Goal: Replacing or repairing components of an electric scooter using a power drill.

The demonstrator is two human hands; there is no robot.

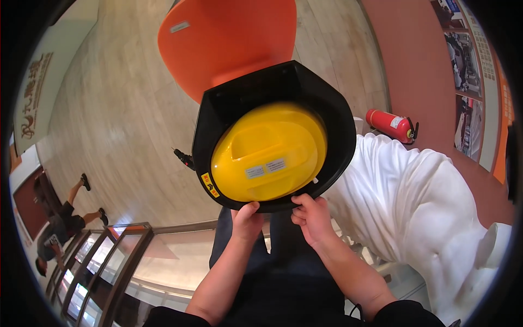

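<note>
A yellow hard hat (272,133) with pale labels sits inside a black angular plastic housing (333,106), which carries a small yellow sticker on its left rim. My left hand (245,220) grips the near rim of the housing, thumb on top and other fingers mostly hidden underneath. A little to the right, my right hand (313,218) holds the same rim with thumb and fingers closed on it. A dark handheld tool (184,158) shows left of the housing; what supports it is unclear.
An orange chair (229,30) stands beyond the housing. A white sculpture (430,212) is close on the right, near a red fire extinguisher (389,122). Glass display cases (98,253) line the lower left, where another person (60,229) stands on the wooden floor (114,98).
</note>
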